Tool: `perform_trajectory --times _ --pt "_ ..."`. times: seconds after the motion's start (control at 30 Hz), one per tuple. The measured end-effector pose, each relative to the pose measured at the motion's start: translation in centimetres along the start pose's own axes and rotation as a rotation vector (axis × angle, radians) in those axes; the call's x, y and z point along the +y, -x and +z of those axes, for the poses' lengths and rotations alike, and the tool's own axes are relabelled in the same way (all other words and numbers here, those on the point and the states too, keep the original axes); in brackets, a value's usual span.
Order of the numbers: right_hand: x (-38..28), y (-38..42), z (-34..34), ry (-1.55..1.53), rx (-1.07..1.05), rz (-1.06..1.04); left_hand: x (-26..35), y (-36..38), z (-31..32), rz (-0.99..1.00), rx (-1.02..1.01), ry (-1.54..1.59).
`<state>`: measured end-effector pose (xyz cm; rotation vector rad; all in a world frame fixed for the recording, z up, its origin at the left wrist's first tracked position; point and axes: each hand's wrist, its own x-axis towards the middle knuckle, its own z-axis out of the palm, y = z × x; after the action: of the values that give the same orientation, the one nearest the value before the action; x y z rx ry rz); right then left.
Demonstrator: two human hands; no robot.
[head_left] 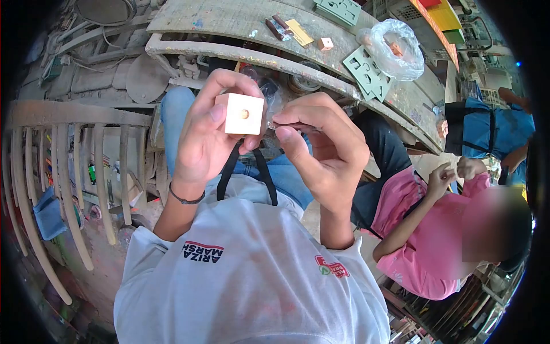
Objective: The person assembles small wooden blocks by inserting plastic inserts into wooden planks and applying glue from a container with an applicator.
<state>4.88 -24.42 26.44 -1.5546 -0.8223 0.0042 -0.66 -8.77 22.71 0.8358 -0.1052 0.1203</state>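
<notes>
My left hand is wrapped round a pale wooden cube, thumb on one side and fingers behind. A round hole shows in the middle of the cube's upward face. Close to the right of the cube, my right hand is closed in a pinch on a thin dark brown strip. The strip's tip points toward the cube, and a gap shows between the two. Both hands are held up over my lap, in front of the workbench edge.
On the workbench lie dark brown pieces, a yellow strip, another small wooden cube, green stencil-like plates and a clear plastic bag. A person in pink sits at the right. A slatted wooden chair stands left.
</notes>
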Motion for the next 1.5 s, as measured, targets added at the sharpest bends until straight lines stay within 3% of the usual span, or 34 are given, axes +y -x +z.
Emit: perform_trajectory --times 0.13,0.2,0.3,0.43,0.7,0.8,0.97,1.03,1.3,1.5 --pt "0.1 -0.2 0.0 -0.013 0.051 -0.022 0.4 -0.2 0.0 -0.011 0.006 -0.073" --pt "-0.4 -0.3 -0.4 -0.035 -0.053 0.001 0.5 -0.1 -0.2 -0.019 -0.028 -0.092" --pt "-0.8 -0.4 -0.3 -0.045 -0.03 0.057 0.6 0.0 -0.3 0.012 -0.022 -0.143" --pt "-0.1 -0.5 -0.1 -0.01 0.055 -0.014 0.7 0.1 -1.0 0.041 -0.015 -0.123" --pt "-0.6 0.0 -0.9 -0.016 0.009 0.021 1.2 0.5 -0.6 0.052 -0.044 -0.096" --pt "-0.5 0.9 -1.1 -0.172 0.066 0.156 1.6 0.5 -0.4 0.086 -0.068 -0.201" --pt "-0.6 1.5 -1.1 -0.283 0.129 0.289 1.0 0.7 -0.5 -0.007 -0.006 -0.112" --pt "-0.5 1.3 -1.0 -0.231 0.049 0.234 0.7 0.4 -0.9 -0.007 -0.014 -0.102" --pt "-0.3 0.1 0.0 -0.144 0.046 0.091 0.2 0.5 -1.4 0.048 0.015 -0.13" --pt "-0.5 0.4 -0.8 -0.063 -0.031 0.027 1.3 0.2 -1.1 0.161 -0.124 -0.293"
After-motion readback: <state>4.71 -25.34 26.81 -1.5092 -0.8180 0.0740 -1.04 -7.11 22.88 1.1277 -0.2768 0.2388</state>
